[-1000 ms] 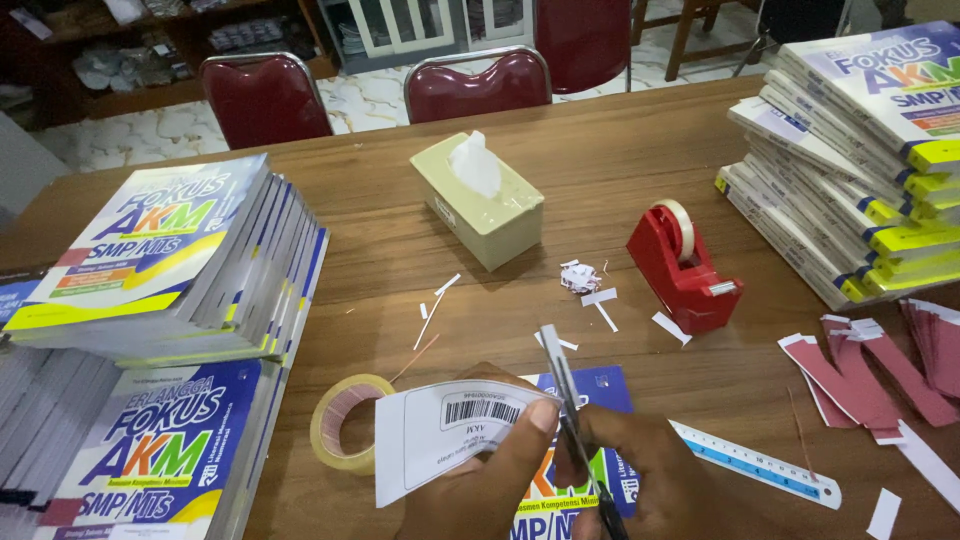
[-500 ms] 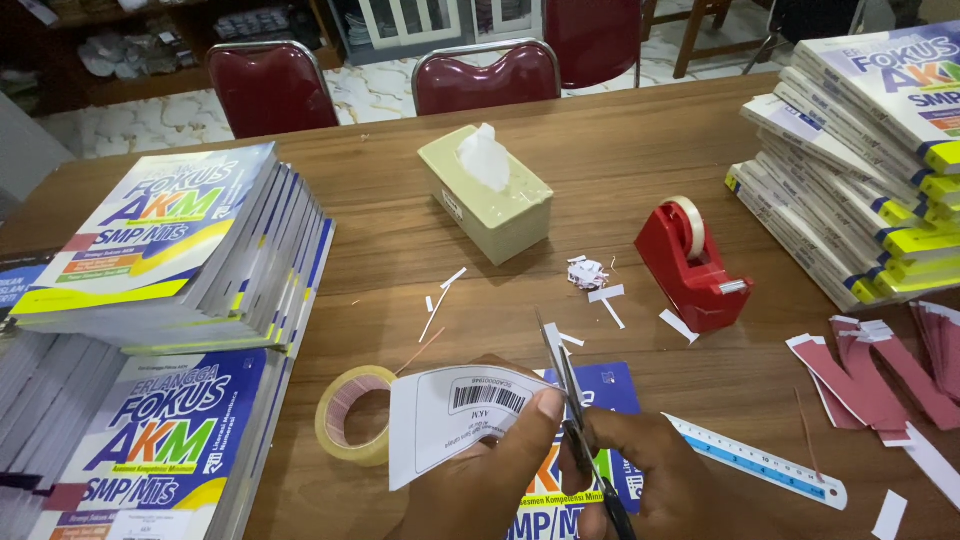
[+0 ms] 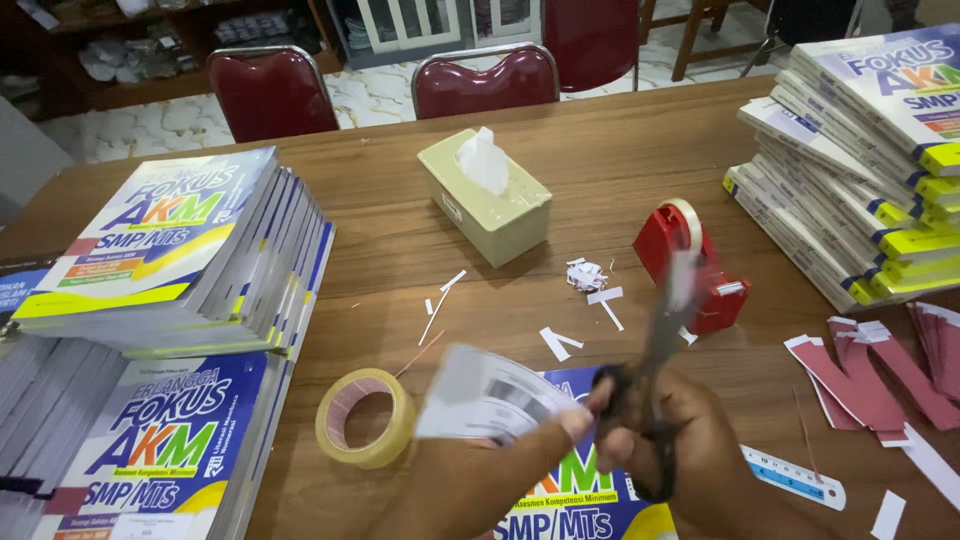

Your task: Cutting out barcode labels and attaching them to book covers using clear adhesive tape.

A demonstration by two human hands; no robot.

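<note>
I judge cutting underway: my left hand (image 3: 575,425) pinches the label sheet (image 3: 490,398), right hand (image 3: 680,440) grips scissors (image 3: 655,350) beside it, scraps (image 3: 585,275) beyond, more uncut.

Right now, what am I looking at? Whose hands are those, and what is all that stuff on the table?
The picture comes from a camera worn on a person's head, looking down at their own two hands. The left hand holds a white paper slip. The right hand holds scissors, which look blurred. On the wooden table lie stacks of books, a roll of clear tape, a tissue box, a red tape dispenser, a ruler, red strips and paper scraps.
</note>
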